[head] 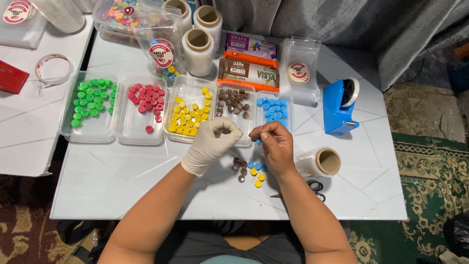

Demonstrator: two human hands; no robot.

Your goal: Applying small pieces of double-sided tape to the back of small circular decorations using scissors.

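Note:
My left hand (211, 143), in a white glove, hovers over the table with its fingers curled together near the brown-candy tray (235, 105). My bare right hand (275, 144) is just to its right, fingertips pinched; what they pinch is too small to tell. The two hands almost touch at the fingertips. Below them a small cluster of loose candies (250, 171), brown, blue and yellow, lies on the white table (146, 181). Clear trays hold green candies (92, 98), red candies (145, 99), yellow candies (188, 116) and blue candies (273, 110).
A blue tape dispenser (339, 106) stands at the right. A roll of clear film (322, 162) lies by my right wrist, scissors (312, 188) beneath it. Chocolate blocks (249, 61), upright film rolls (198, 49), clear pouches (299, 68) and a bag of mixed candies (161, 46) sit behind the trays.

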